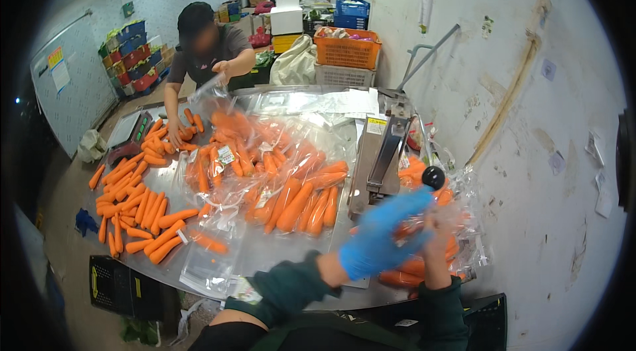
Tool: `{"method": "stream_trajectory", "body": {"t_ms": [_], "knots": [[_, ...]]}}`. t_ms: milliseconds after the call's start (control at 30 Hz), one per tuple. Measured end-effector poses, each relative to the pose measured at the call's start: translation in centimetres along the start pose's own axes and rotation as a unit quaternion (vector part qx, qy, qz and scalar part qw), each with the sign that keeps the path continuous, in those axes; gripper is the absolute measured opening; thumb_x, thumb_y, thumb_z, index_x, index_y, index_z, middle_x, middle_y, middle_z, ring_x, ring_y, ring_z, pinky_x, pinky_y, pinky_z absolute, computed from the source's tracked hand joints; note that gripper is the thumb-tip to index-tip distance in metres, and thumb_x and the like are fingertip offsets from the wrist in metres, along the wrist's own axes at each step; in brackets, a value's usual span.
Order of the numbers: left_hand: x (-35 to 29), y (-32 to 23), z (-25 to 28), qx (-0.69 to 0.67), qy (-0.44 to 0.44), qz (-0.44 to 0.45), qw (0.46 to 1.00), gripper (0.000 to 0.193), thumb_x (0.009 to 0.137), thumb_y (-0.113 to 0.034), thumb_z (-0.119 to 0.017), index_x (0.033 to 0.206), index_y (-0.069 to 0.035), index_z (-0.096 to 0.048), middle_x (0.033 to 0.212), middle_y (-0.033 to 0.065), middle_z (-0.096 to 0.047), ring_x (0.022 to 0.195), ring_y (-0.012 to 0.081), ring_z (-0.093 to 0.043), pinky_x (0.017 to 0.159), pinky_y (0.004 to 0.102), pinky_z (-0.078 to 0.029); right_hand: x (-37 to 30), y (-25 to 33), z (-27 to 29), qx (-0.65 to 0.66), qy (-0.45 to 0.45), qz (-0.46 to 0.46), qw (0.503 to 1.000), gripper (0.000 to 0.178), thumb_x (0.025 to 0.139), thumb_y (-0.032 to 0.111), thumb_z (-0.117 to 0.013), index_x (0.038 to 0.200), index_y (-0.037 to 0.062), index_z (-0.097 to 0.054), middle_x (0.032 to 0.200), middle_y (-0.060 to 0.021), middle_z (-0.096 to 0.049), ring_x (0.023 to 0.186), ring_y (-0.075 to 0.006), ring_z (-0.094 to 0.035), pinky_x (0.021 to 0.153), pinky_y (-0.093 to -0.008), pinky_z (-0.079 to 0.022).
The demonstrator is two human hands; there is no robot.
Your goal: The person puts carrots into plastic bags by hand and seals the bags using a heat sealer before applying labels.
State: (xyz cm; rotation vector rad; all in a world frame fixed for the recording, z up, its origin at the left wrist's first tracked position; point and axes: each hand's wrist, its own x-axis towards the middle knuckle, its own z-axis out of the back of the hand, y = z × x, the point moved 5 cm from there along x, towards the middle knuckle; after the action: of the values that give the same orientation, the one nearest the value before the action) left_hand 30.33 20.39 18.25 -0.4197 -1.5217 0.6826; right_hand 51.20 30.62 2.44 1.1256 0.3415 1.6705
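Observation:
My left hand (pixel 383 235), in a blue glove, is over the right part of the steel table, in front of a bag sealer (pixel 385 152) with a black ball knob (pixel 433 178). Motion smears its fingers, so their grip is unclear. Close beside it is my bare right hand (pixel 435 248), raised at clear bags of carrots (pixel 404 271); the glove and blur hide its fingers. More bagged carrots (pixel 308 202) lie piled mid-table. Flat clear bags (pixel 212 261) rest at the near edge, partly under my left forearm.
Across the table, a co-worker (pixel 212 53) lifts a clear bag with one hand and reaches into loose carrots (pixel 139 198) with the other. A scale (pixel 129 132) stands at the far left. Black crates (pixel 126 288) sit below the near edge; a white wall (pixel 530 152) bounds the right.

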Motion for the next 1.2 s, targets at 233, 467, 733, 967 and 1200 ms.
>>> {"method": "stream_trajectory", "body": {"t_ms": [233, 467, 733, 967, 1200], "knots": [[-6.9, 21.3, 22.3, 0.568, -0.065, 0.211, 0.793, 0.058, 0.079, -0.032, -0.077, 0.126, -0.005, -0.059, 0.127, 0.0193, -0.059, 0.112, 0.0355, -0.059, 0.094, 0.0428, -0.048, -1.3, -6.0, 5.5, 0.158, -0.217, -0.125, 0.955, 0.042, 0.091, 0.015, -0.064, 0.13, 0.001, -0.055, 0.13, -0.0228, -0.054, 0.114, -0.029, -0.059, 0.09, -0.0383, -0.052], [-8.2, 19.1, 26.2, 0.487, -0.098, 0.205, 0.843, 0.02, 0.088, -0.019, -0.067, 0.103, -0.005, -0.071, 0.087, 0.0221, -0.068, 0.081, 0.0358, -0.068, 0.072, 0.0421, -0.053, -3.9, 7.4, 2.7, -0.308, -0.056, 0.159, 0.936, 0.05, 0.072, 0.015, -0.073, 0.12, 0.0059, -0.063, 0.136, -0.0213, -0.05, 0.12, -0.0415, -0.051, 0.102, -0.0541, -0.038], [-1.7, 0.8, 18.5, 0.076, -0.22, 0.167, 0.958, 0.013, 0.093, 0.003, -0.056, 0.101, 0.001, -0.066, 0.085, 0.0057, -0.068, 0.066, 0.007, -0.06, 0.056, 0.0215, -0.049, -7.4, 14.3, -5.4, 0.033, 0.188, 0.188, 0.963, 0.072, 0.07, 0.027, -0.084, 0.129, -0.0017, -0.056, 0.126, -0.0217, -0.055, 0.109, -0.0382, -0.057, 0.094, -0.0435, -0.046], [-2.3, -1.2, 13.3, 0.124, 0.065, 0.212, 0.967, 0.03, 0.084, 0.002, -0.066, 0.114, 0.003, -0.065, 0.094, 0.0068, -0.068, 0.065, 0.0057, -0.056, 0.055, 0.0191, -0.044, -7.0, 19.2, -4.5, 0.234, 0.222, 0.144, 0.936, 0.041, 0.077, 0.024, -0.08, 0.109, 0.0011, -0.066, 0.092, -0.0148, -0.059, 0.085, -0.0292, -0.061, 0.073, -0.0381, -0.049], [-1.8, 1.6, 5.5, -0.155, 0.368, 0.357, 0.844, 0.069, 0.077, -0.003, -0.076, 0.141, -0.008, -0.048, 0.121, 0.0037, -0.063, 0.071, 0.0014, -0.052, 0.063, 0.0188, -0.044, -2.3, 14.9, 0.7, 0.18, 0.183, 0.03, 0.966, 0.014, 0.085, 0.008, -0.067, 0.098, 0.0024, -0.071, 0.087, -0.0088, -0.065, 0.075, -0.0182, -0.064, 0.066, -0.0297, -0.05]]}}
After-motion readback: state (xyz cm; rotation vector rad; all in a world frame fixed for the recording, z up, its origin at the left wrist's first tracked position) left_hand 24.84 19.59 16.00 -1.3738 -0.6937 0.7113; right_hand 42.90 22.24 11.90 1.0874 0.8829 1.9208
